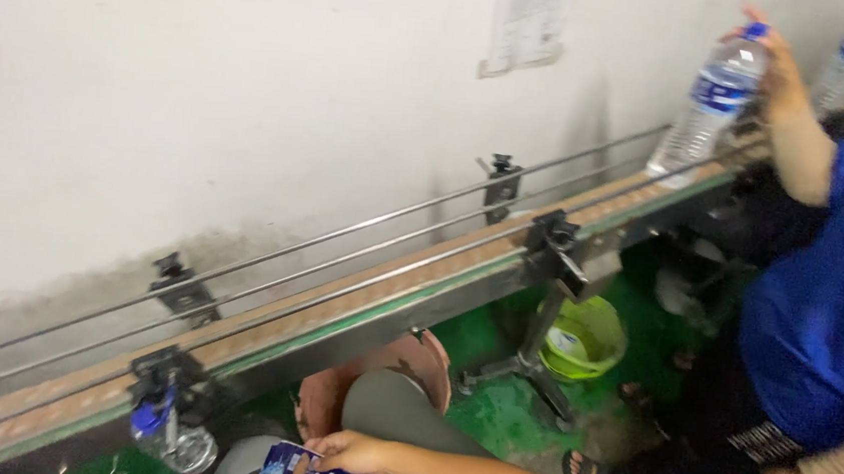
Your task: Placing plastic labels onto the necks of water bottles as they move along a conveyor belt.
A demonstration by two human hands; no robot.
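Right hand (350,452) pinches blue label sleeves (308,469) below conveyor (357,297); left hand unseen. Belt stretch above bare; co-worker's bottle (708,104) at conveyor's far end already labelled.

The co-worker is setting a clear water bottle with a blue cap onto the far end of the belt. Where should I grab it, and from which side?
Probably grip the water bottle around its ribbed middle, below the blue label. It stands tilted, its base at the conveyor belt. The co-worker's hand covers the cap and guide rails flank the belt, so come from the open near side.
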